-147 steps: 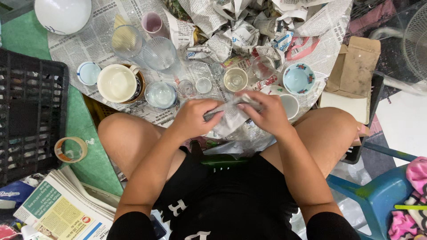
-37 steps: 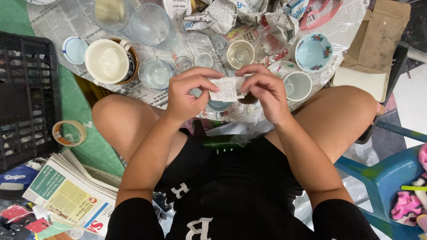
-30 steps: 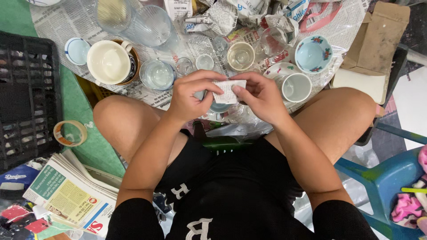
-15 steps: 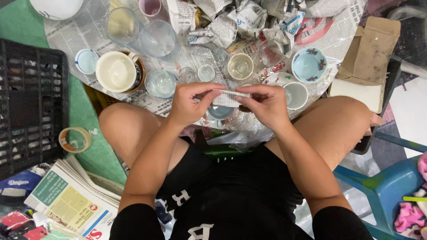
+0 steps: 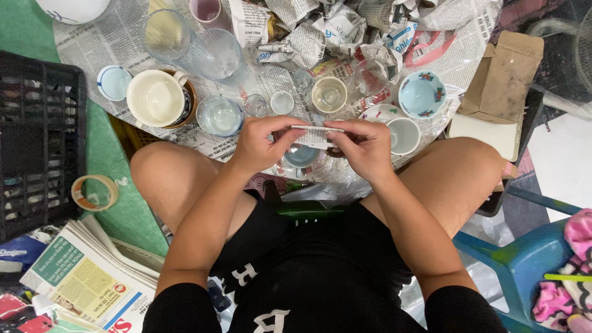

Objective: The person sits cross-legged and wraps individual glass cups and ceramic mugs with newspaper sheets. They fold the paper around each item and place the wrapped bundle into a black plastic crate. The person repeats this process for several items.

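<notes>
— What lies on the newspaper sheet (image 5: 111, 43)?

— At its left edge a saucer (image 5: 115, 82), a mug (image 5: 157, 98) just right of it, then a glass bowl (image 5: 219, 115). Two tumblers (image 5: 194, 46) stand behind those. Crumpled paper (image 5: 333, 28) fills the far edge.

— And to the right?

— A patterned bowl (image 5: 421, 94) sits near the right edge, a cup (image 5: 404, 135) before it. The crate (image 5: 37, 142) lies left of the sheet, a tape roll (image 5: 94, 192) before the crate.

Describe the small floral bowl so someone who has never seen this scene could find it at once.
Start at the newspaper-covered surface in front of the seated person, then look to its right side, just left of the brown cardboard box. The floral bowl sits above a plain white cup. It alone has a pale blue inside and red and blue flowers painted round its rim.
</notes>
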